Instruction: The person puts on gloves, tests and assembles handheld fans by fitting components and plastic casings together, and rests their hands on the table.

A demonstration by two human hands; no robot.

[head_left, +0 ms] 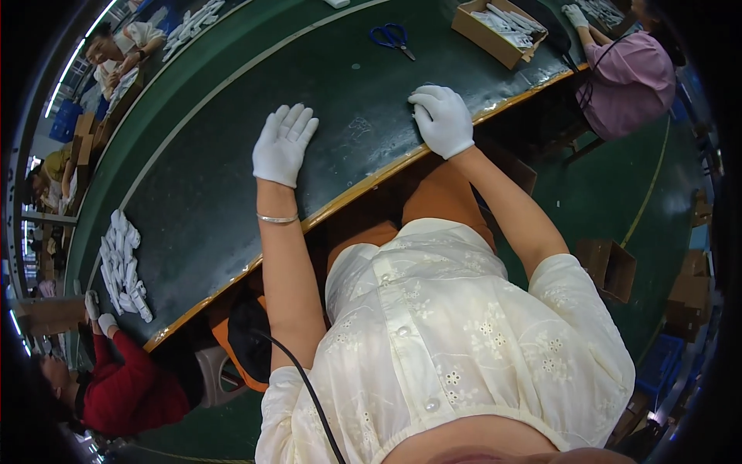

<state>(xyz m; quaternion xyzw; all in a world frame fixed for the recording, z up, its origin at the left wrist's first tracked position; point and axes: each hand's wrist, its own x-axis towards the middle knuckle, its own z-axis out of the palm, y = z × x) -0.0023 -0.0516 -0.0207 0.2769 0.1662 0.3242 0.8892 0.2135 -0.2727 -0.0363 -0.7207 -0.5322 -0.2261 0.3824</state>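
Wooden edging is crossed by left forearm and right hand; open green tabletop is kept between hands. Blue-handled scissors are seen beyond, axis diagonal, tips angled rightward toward edging. Cardboard box is stocked with white pieces. Left hand is spread, nothing held; right is curled, contents cannot be told.

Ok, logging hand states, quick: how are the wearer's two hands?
Left hand: open, palm showing, nothing held.
Right hand: partly curled, palm hidden; can't tell if it holds anything.
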